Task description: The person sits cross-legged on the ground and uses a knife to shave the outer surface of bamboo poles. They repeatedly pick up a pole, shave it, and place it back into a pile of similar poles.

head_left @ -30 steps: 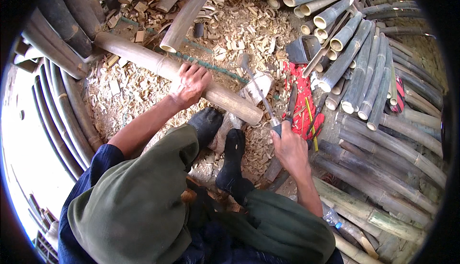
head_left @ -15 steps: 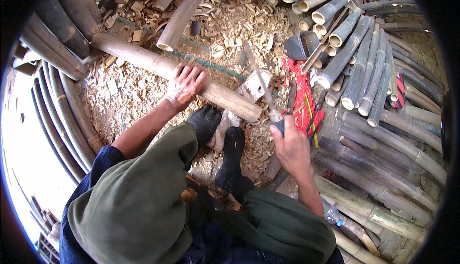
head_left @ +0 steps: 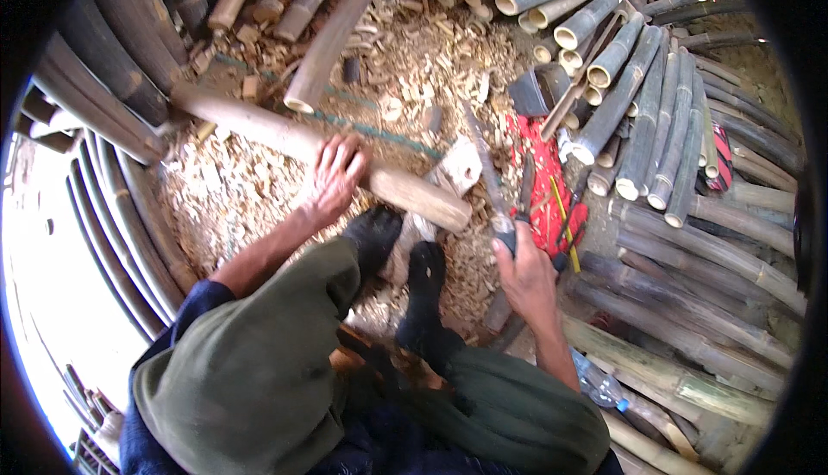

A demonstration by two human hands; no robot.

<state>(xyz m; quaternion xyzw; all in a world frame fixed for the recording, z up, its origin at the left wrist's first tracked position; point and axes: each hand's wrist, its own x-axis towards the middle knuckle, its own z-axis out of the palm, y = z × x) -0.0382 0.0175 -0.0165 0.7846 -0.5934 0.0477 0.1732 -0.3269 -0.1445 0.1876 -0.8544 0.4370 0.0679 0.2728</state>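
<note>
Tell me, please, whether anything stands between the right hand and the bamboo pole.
Nothing visible does: between the right hand, which holds a long-bladed tool, and the bamboo pole, only wood shavings show on the ground below. The left hand holds the pole farther left.

No readable text, labels or numbers anywhere in view. Clear bottle (head_left: pixel 599 382), below and right of the right hand (head_left: pixel 526 272): too small and blurred to read; same for yellow strip (head_left: pixel 561 199) and red sheet (head_left: pixel 542 184) just beyond that hand. Knife (head_left: pixel 486 158) in its grip, pole (head_left: pixel 416 196) under left hand (head_left: pixel 335 184): nothing legible.
</note>
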